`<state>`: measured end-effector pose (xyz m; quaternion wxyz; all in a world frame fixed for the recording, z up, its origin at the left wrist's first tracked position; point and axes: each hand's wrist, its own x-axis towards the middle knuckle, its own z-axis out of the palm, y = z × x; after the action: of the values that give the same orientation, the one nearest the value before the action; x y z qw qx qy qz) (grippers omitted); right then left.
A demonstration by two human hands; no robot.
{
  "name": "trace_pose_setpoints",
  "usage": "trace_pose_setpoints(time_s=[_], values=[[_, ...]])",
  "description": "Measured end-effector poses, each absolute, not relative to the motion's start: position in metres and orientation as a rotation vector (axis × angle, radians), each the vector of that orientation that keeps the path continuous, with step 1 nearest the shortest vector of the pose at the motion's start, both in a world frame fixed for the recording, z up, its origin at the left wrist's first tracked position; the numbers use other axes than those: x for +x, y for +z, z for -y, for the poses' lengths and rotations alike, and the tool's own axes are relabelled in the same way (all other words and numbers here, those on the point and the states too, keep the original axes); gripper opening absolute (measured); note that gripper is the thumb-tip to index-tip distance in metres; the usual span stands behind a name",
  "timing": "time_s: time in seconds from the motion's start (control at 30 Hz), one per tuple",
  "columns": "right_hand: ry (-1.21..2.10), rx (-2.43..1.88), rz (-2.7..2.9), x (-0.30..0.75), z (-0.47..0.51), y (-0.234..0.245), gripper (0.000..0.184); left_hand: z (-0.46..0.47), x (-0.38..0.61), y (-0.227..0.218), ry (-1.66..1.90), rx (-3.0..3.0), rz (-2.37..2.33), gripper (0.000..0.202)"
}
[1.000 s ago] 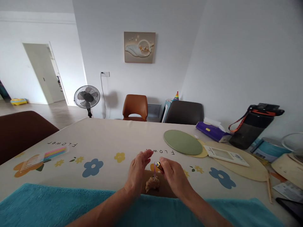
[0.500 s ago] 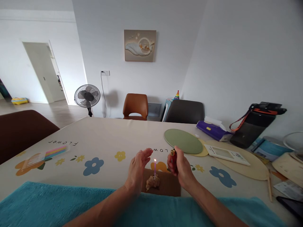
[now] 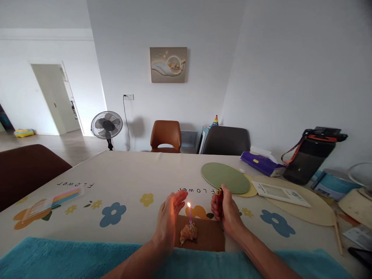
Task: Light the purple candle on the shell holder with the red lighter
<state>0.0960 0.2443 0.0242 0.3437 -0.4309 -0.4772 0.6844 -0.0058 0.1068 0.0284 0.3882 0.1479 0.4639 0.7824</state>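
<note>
- A lit purple candle (image 3: pixel 190 217) stands near upright in a lumpy brown mass (image 3: pixel 188 233) on a brown board (image 3: pixel 210 238), its long axis vertical, flame end pointing up.
- A person's left hand (image 3: pixel 169 219) shields the flame from just beside it, bare palm inward, fingers extended and held close together.
- Across the candle, the right hand (image 3: pixel 229 212) curls around a red lighter (image 3: pixel 220 199), gripped close to upright, metal top pointing up, apart from the wick.
</note>
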Motion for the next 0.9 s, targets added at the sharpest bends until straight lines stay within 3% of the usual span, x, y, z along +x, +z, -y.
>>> trace_pose_setpoints(time_s=[0.73, 0.9], values=[[1.776, -1.134, 1.355, 0.097, -0.244, 0.029, 0.054, -0.108, -0.008, 0.027, 1.97, 0.376, -1.214, 0.037], [1.496, -1.101, 1.751, 0.097, -0.225, 0.044, 0.06, -0.108, -0.007, 0.029, 1.994, 0.381, -1.193, 0.037]])
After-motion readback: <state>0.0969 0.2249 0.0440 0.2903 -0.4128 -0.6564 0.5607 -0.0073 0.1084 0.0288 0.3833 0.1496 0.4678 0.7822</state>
